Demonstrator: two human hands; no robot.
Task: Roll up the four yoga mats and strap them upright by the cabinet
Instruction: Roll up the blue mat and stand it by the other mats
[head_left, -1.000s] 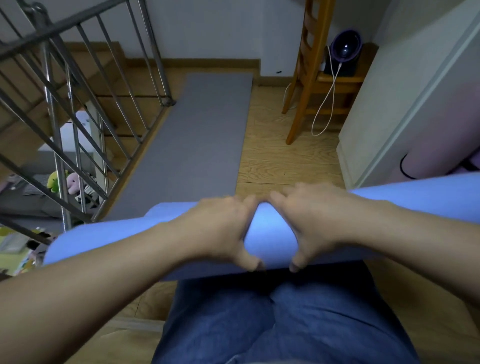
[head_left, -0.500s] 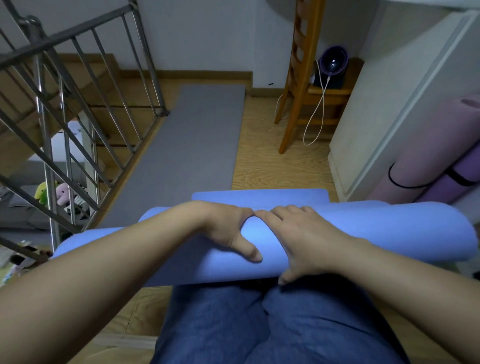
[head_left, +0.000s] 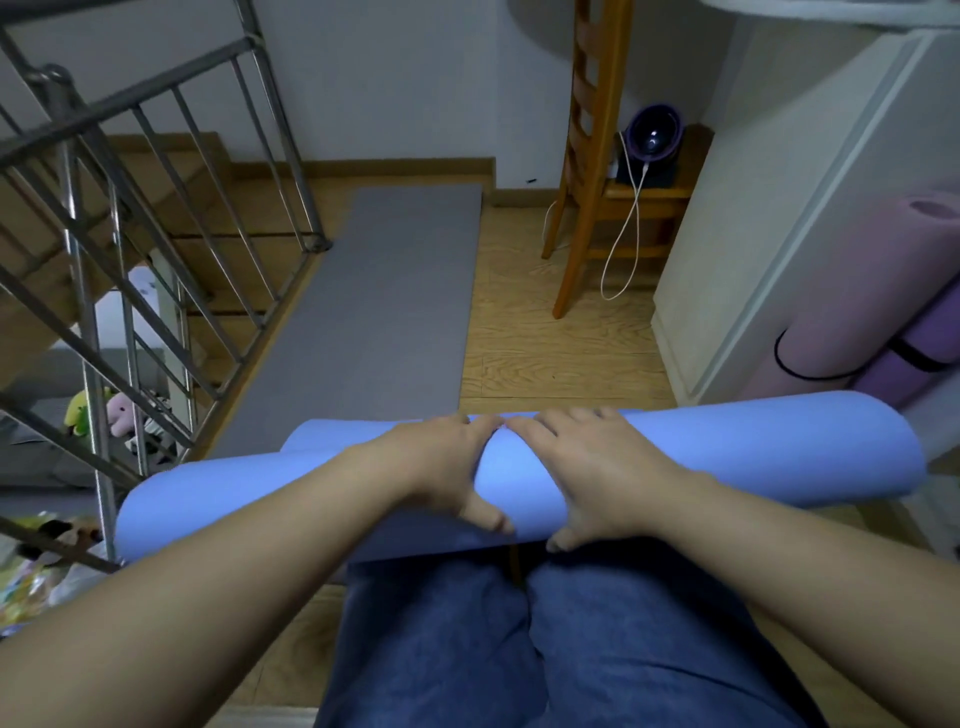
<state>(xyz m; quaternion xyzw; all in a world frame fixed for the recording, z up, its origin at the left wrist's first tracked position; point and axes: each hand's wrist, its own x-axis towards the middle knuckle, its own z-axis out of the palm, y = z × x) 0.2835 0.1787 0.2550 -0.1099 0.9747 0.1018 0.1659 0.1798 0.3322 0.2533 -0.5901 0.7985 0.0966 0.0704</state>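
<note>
blue mat (head_left: 727, 452) nearly fully rolled | left hand (head_left: 441, 467), right hand (head_left: 592, 467) curled round it | tight, even tuck looked needed

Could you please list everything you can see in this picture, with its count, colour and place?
blue yoga mat: one, light blue, mostly rolled, across the lap
grey yoga mat: one, grey, flat on the floor beside the railing
mauve rolled mat: one, black strap, leaning by the cabinet
purple rolled mat: one, black strap, beside the mauve one
cabinet: one, white, right
wooden frame: one, orange-brown, far wall
round device: one, dark purple, on the frame's shelf
cable: one, white, hanging from the shelf
stair railing: one, grey metal, left
plush toys: two, yellow-green and pink, behind the railing
jeans: one pair, blue, bottom
left hand: grips the blue roll
right hand: grips the blue roll
</note>
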